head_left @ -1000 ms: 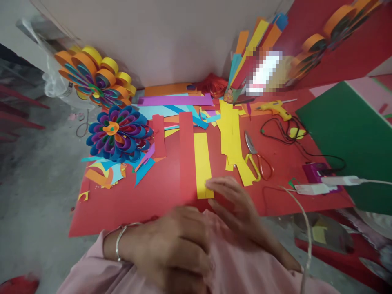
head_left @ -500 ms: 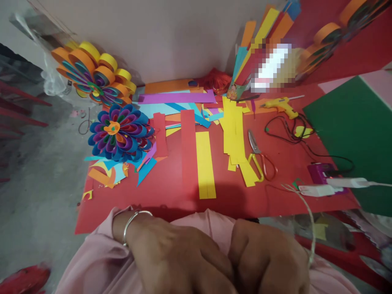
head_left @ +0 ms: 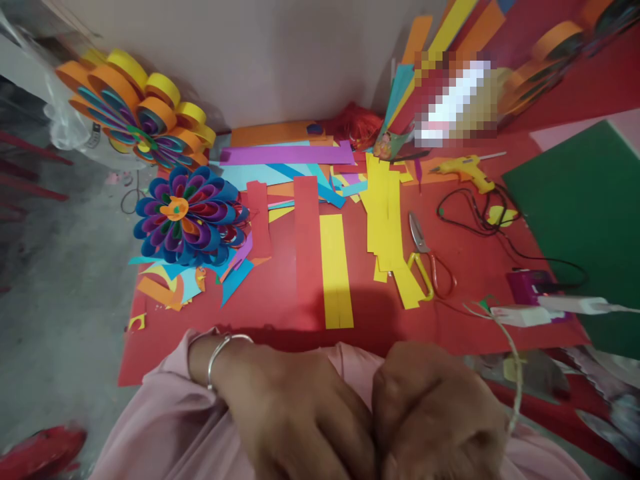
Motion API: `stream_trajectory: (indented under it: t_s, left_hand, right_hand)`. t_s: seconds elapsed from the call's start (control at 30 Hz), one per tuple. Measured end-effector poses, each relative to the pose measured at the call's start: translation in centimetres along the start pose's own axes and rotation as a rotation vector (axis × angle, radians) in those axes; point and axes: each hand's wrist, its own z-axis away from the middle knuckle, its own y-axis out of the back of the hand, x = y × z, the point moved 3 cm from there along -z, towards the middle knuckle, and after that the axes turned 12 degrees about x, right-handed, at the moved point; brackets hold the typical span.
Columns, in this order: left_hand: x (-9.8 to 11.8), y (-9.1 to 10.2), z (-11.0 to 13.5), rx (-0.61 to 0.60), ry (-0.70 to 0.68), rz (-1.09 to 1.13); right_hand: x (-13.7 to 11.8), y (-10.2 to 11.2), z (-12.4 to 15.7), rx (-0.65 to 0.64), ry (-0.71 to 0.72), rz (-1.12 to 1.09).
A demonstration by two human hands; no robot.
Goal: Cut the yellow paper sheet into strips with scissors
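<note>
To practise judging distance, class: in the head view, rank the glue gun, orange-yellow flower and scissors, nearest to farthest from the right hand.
1. Scissors, ahead of the right hand
2. Glue gun, farther back, right side
3. Orange-yellow flower, back left

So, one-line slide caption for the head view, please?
Left hand and right hand close together before yellow strips, scissors and a blue flower.

both hands low, close in front of the body! the left hand (head_left: 295, 407) angles inward from its wrist (head_left: 199, 360), back facing up, fingers sloping down; just beside it, the right hand (head_left: 440, 410) bunches up, knuckles bent! the fingertips are hidden, so neither grip can be read.
</note>
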Motion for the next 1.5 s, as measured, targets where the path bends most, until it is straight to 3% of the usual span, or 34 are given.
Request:
stream_trajectory:
  t_s: [0.07, 0.13, 0.17, 0.2, 0.3, 0.43, 1.5]
  left_hand:
    - [-1.9, 2.3, 0.0, 0.136, -0.003, -0.178]
    - [-4.7, 5.2, 0.3, 0.308, 0.076, -0.312]
    - [-6.3, 6.9, 0.7, 0.456, 0.137, -0.542]
    - [-7.7, 8.3, 1.2, 0.516, 0.170, -0.753]
    - [-11.7, 10.7, 2.8, 0.478, 0.200, -1.075]
    - [-14.6, 11.0, 4.4, 0.360, 0.265, -1.145]
    - [-15.3, 10.8, 5.0, 0.353, 0.297, -1.099]
  right_hand:
    - [1.6, 0.4, -1.2, 0.051, -0.010, 0.115]
    - [4.7, 1.4, -2.0, 0.197, -0.154, 0.484]
    - [6.5, 1.9, -2.2, 0.252, -0.196, 0.704]
    - [8.1, 2.3, -2.4, 0.248, -0.185, 0.888]
    - [13.0, 2.6, -2.1, 0.090, -0.190, 1.234]
    - [16.3, 2.5, -1.1, -0.015, -0.200, 1.380]
    - [17.4, 2.5, -0.3, 0.003, -0.228, 1.345]
